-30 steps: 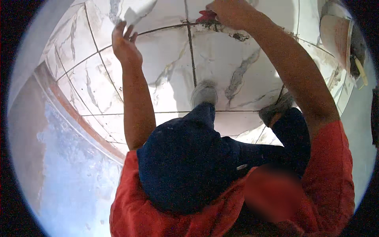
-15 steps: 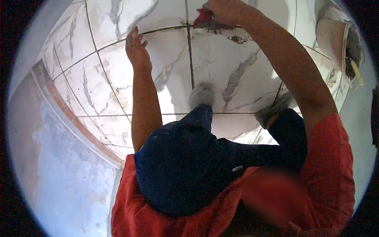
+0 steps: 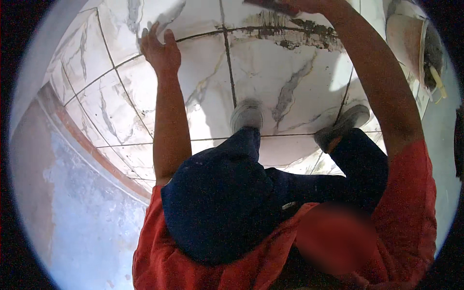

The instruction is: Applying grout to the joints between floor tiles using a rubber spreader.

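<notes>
From my remote seat I take the dark grout joint (image 3: 270, 30) running across the white marbled floor tiles (image 3: 290, 82) as my landmark. My left hand (image 3: 159, 48) rests flat on the tile just this side of that joint, towards its left end, fingers spread apart and holding nothing. My right hand (image 3: 314, 6) sits at the far side of the joint near the top rim of the view, and it seems to grip a flat dark-edged tool (image 3: 273, 6) that lies right over the joint; the fingers are cut off by the rim, so I cannot tell whether they are closed around it or merely pressing on it. Smeared dark grout (image 3: 309, 29) streaks the tile along the joint, just below that tool. What I judge could go wrong: the smears may dry on the glossy tile face if left, and a palm set down on wet grout would drag it further across the tile. My shoes (image 3: 246, 116) stand on the tile well on the near side of the joint, and a slip on the polished surface while leaning this far forward could tip my weight onto the fresh line. A bucket (image 3: 411, 38) with dark mix sits right of the joint's right end.
</notes>
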The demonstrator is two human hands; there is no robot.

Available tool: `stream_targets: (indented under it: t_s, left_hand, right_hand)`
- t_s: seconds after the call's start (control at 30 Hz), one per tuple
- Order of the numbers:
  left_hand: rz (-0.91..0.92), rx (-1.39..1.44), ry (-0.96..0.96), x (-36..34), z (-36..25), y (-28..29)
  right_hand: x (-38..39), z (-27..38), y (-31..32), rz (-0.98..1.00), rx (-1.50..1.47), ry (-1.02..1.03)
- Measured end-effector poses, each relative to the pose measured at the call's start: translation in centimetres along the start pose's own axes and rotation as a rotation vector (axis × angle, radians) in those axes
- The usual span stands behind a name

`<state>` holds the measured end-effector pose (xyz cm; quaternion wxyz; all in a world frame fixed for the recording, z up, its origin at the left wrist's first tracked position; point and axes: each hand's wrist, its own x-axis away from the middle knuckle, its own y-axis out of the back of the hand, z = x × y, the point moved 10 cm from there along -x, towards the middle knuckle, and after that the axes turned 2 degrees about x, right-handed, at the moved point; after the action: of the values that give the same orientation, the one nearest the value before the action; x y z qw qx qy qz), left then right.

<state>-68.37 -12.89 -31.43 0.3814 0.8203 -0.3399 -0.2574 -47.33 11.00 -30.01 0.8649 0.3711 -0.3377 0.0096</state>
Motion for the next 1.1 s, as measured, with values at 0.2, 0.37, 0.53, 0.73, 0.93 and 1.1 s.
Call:
stream_targets:
  t_s: [0.2,0.37,0.53,0.73,0.93,1.1]
  left_hand:
    - [0.316,-0.152,-0.057,-3.9,0.3,-6.6]
    - [0.523,-0.168,0.235,-4.4,4.0,-10.2]
    - [0.536,-0.208,0.3,-4.4,3.6,-11.3]
    - [0.622,-0.097,0.264,-4.0,1.7,-10.8]
    - [0.596,-0.122,0.229,-4.6,1.5,-12.1]
    - [0.588,-0.116,0.275,-4.2,1.6,-10.6]
  right_hand:
    - [1.7,-0.1,-1.8,-0.051,0.206,0.081]
    - [3.8,0.4,-1.7,0.049,0.145,0.125]
    - [3.8,-4.2,-0.8,-0.081,0.183,-0.05]
    - [6.9,-3.2,-7.0,0.093,0.151,0.0]
    - [5.7,-9.5,-6.3,-0.136,0.226,-0.023]
    - [5.8,-5.6,-1.8,-0.099,0.09,0.043]
